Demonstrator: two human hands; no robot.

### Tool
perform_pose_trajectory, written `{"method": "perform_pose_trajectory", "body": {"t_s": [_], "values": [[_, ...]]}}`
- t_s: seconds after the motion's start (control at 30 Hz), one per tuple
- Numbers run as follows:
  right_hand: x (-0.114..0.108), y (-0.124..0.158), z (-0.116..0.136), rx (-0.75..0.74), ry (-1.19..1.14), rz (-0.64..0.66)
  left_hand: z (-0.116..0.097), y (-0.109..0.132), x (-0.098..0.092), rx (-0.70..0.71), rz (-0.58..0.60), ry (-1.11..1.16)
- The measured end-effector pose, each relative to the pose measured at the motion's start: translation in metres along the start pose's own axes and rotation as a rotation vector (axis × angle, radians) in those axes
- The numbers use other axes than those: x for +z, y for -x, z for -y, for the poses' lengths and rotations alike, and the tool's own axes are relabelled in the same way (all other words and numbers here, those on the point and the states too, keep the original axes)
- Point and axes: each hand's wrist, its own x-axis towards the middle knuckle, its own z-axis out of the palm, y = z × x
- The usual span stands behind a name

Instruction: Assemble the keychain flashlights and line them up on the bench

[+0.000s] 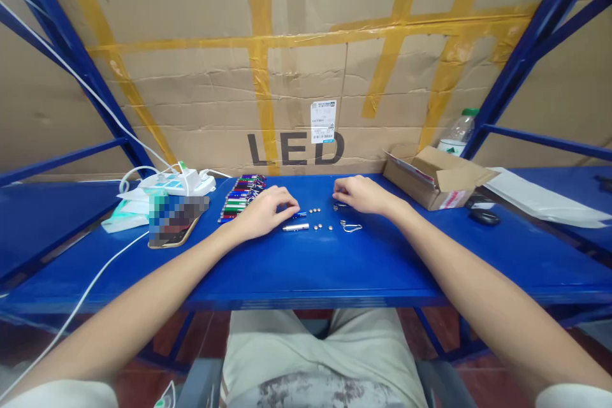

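Note:
My left hand (268, 210) rests on the blue tabletop with its thumb and fingers closed on one end of a small blue metal tube (300, 215). A matching silver tube (295, 227) lies just in front of it. To their right are several small round button cells (319, 227) in two loose rows. My right hand (359, 194) is farther right, fingers curled down at a small metal clip (338, 206); its fingertips are partly hidden. Nearer me lies a second metal clip (351, 227). Beside my left hand is a row of several coloured tubes (236, 201) with clips.
A phone (179, 223), a white power strip (191, 183) and cables are at the left. An open cardboard box (440, 182), a black mouse (484, 217), a white sheet (545, 197) and a bottle (459, 134) stand at the right. A big carton (296, 70) walls the back.

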Motion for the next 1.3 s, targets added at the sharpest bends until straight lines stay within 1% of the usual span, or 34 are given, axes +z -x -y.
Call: {"method": "perform_pose_trajectory", "body": {"t_s": [0.17,0.33,0.43,0.53,0.63,0.7,0.83,0.93,1.0,1.13,1.3], "values": [[0.000,0.002,0.004,-0.035,-0.025,-0.002,-0.010,0.002,-0.002,0.051,0.107,0.049],[-0.003,0.004,0.011,-0.107,-0.125,0.002,-0.010,0.002,-0.001,0.055,0.204,0.062],[-0.005,0.006,0.015,-0.193,-0.267,0.045,-0.006,0.002,0.000,0.062,0.231,0.055],[-0.007,0.008,0.020,-0.270,-0.408,0.134,-0.004,0.003,0.001,0.076,0.234,0.056],[-0.005,0.009,0.024,-0.336,-0.488,0.227,-0.005,0.003,0.001,0.064,0.218,0.057],[-0.002,0.009,0.027,-0.373,-0.493,0.253,-0.007,0.002,0.001,0.033,0.189,0.068],[0.003,0.009,0.031,-0.402,-0.469,0.269,-0.007,0.002,0.002,-0.046,0.084,0.108],[0.005,0.009,0.034,-0.418,-0.451,0.265,-0.005,0.002,0.002,-0.069,0.010,0.125],[0.006,0.009,0.036,-0.429,-0.431,0.257,-0.004,0.002,0.003,-0.077,-0.018,0.125],[0.008,0.009,0.038,-0.441,-0.390,0.239,-0.003,0.002,0.004,-0.081,-0.031,0.120],[0.011,0.009,0.042,-0.377,-0.397,0.267,-0.004,0.001,0.005,-0.066,-0.032,0.120]]}}
